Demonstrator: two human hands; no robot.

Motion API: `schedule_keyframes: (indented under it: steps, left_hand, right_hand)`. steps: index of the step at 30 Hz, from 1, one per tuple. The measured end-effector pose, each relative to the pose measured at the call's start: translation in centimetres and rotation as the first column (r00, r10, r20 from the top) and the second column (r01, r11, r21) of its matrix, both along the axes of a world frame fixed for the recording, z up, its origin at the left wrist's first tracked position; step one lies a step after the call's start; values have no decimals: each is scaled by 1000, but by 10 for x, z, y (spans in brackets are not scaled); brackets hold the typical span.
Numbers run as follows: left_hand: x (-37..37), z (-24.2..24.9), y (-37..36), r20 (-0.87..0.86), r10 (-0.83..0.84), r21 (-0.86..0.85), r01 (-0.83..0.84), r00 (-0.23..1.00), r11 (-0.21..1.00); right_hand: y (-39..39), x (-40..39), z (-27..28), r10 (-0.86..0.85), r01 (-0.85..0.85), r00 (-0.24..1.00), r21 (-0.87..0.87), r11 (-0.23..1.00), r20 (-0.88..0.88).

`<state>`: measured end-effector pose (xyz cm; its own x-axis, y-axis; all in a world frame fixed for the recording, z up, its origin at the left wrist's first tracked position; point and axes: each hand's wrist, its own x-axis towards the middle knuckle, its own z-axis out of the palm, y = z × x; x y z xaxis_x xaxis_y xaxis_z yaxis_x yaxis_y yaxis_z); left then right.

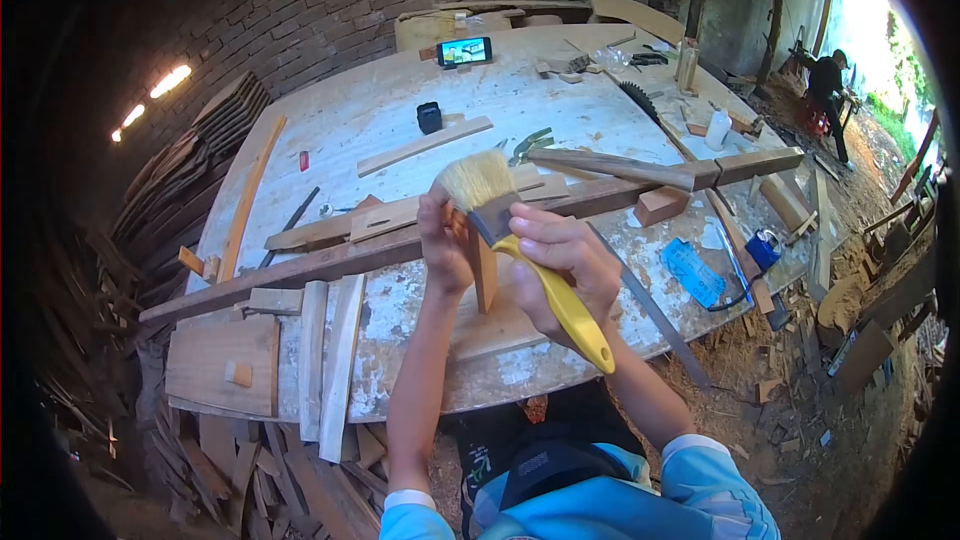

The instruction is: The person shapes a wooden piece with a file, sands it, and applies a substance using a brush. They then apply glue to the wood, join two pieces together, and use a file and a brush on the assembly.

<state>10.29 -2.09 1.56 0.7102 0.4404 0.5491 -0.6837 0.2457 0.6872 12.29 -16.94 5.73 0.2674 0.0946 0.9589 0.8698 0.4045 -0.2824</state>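
A wide brush with pale bristles (478, 180) and a yellow handle (572, 315) is held in my right hand (568, 265), its fingers wrapped round the base of the handle. The bristles point up and to the left. My left hand (443, 245) is raised just left of the brush, closed round a small wooden piece (482, 268) that stands upright below the bristles. The brush partly hides that piece and the left fingertips. Behind both hands a long dark beam (380, 252) lies across the worktable (385, 340).
A phone (464, 51) stands at the table's back, with a black box (429, 118) nearer. A blue tape measure (764, 250) and a blue packet (693, 273) lie right. A board (222, 365) lies left. Scrap wood covers the floor. Another person (827, 90) is far right.
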Motion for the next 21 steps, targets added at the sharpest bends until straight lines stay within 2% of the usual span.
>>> schedule_keyframes:
  steps: [1,3,5,7,9,13,14,16,17,18,19,21]
  left_hand:
    - [-1,9,-2,29,0,74,-2,1000,997]
    - [5,12,6,86,-23,78,17,996,997]
    - [7,11,14,139,-39,78,28,990,997]
    - [5,14,24,115,26,6,-26,993,1000]
    - [4,9,35,56,119,-23,-118,991,993]
    - [-1,10,30,-44,68,49,-66,997,997]
    - [-4,12,28,-19,50,81,-48,999,996]
    - [-3,11,35,34,-143,57,141,989,988]
    - [0,11,39,65,-238,47,235,969,971]
    - [5,7,43,108,-211,70,204,972,976]
    - [4,6,45,61,-152,92,146,987,985]
    - [1,9,51,-6,-8,140,9,1000,990]
  right_hand:
    - [2,2,-9,22,-21,999,13,1000,-24]
    - [5,2,-31,73,-70,995,46,996,-66]
    - [3,4,-63,54,-62,997,-178,982,-46]
    - [-7,3,-63,83,-142,984,-420,897,-155]
    - [-7,5,-41,29,-49,997,-305,951,-70]
    - [1,-1,22,-41,40,997,21,999,62]
    - [6,1,21,-13,15,998,-44,999,64]
    - [14,7,6,41,-29,997,-177,984,65]
    - [14,7,-13,72,-77,997,-257,963,-28]
    - [12,5,-41,96,-132,988,-331,934,-122]
    - [6,3,-62,115,-193,971,-399,896,-211]
    - [-10,7,-75,95,-185,978,-573,799,-183]
